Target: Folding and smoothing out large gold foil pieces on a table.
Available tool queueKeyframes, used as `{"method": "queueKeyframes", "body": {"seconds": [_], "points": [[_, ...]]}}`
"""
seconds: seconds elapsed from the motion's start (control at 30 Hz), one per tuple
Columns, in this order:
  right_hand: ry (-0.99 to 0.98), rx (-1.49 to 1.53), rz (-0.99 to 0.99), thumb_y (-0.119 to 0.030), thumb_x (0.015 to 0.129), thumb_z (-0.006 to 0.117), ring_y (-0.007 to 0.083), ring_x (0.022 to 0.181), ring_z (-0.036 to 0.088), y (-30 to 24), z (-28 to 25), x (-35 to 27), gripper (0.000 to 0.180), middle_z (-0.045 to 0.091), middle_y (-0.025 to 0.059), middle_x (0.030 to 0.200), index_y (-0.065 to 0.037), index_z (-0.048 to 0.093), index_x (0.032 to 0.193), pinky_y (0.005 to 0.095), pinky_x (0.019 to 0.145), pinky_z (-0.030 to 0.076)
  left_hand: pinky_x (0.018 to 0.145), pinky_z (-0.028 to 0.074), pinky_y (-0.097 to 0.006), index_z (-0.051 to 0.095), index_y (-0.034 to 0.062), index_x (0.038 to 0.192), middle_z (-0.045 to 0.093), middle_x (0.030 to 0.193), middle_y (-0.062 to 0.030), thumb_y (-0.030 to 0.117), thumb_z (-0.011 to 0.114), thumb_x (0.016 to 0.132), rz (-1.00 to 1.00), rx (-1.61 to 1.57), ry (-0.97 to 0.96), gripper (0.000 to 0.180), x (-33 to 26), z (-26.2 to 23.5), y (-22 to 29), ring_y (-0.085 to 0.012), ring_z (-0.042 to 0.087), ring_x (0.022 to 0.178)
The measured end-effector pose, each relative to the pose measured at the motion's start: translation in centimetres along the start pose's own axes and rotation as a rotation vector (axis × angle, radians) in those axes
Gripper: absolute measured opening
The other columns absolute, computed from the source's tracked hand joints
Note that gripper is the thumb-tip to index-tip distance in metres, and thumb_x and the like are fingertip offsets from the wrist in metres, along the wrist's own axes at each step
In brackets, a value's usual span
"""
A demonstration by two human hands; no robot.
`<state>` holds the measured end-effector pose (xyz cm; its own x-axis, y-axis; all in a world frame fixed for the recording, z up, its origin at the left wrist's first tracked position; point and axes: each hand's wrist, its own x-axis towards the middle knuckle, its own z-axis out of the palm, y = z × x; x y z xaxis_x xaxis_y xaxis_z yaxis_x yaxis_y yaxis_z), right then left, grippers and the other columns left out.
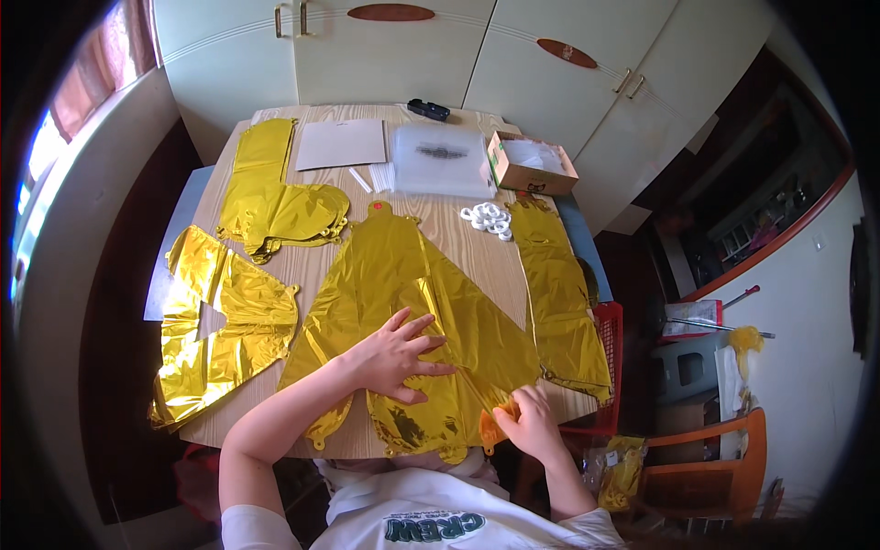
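Observation:
A large flat gold foil balloon (367, 275) lies in front of me, wide at the near end and narrowing to a tab at the far end. My left hand (392, 357) rests on it with the fingers spread. At its near right corner my right hand (532, 422) is closed on the foil edge, where an orange-looking fold shows below the fingers. To the left lies another gold foil balloon (252, 321) with a small triangular gap. Beyond that is a stack of L-shaped gold foil balloons (266, 206). A further gold foil piece (559, 293) runs along the right edge.
The wooden table (422, 215) holds a white ribbon bundle (488, 220), clear plastic bags (440, 170), white strips (378, 177), grey card (341, 147), a black object (428, 110) and a cardboard box (532, 176). At right stand a red chair (607, 357) and an orange wooden chair (697, 472).

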<state>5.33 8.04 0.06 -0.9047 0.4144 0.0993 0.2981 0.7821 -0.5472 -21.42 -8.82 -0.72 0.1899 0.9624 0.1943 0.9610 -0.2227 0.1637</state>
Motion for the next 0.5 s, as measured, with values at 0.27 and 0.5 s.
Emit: {"method": "queueKeyframes", "body": {"seconds": [0.27,0.5], "points": [[0.005,0.224,-0.125,-0.019,0.086,0.071,0.0265,0.065,0.067,-7.4,2.1,0.0,0.017,0.065,0.0097,0.071,-0.006,0.059,0.085,0.0374,0.056,0.052,0.112,0.024,-0.065,0.053,0.0339,0.136,0.049,0.14,-0.0095,0.063,0.06,0.08,0.005,-0.007,0.009,0.064,0.0,0.1,0.0,-0.0401,0.035,0.138],[0.101,0.01,-0.328,-0.017,0.082,0.073,0.0231,0.065,0.062,-9.0,5.4,0.8,0.014,0.061,0.0047,0.07,-0.011,0.061,0.08,0.0364,0.058,0.05,0.113,0.024,-0.062,0.051,0.0194,0.131,0.049,0.14,-0.0083,0.061,0.061,0.081,0.013,0.001,-0.022,0.066,-0.1,0.3,-0.6,-0.0381,0.035,0.138]]}}
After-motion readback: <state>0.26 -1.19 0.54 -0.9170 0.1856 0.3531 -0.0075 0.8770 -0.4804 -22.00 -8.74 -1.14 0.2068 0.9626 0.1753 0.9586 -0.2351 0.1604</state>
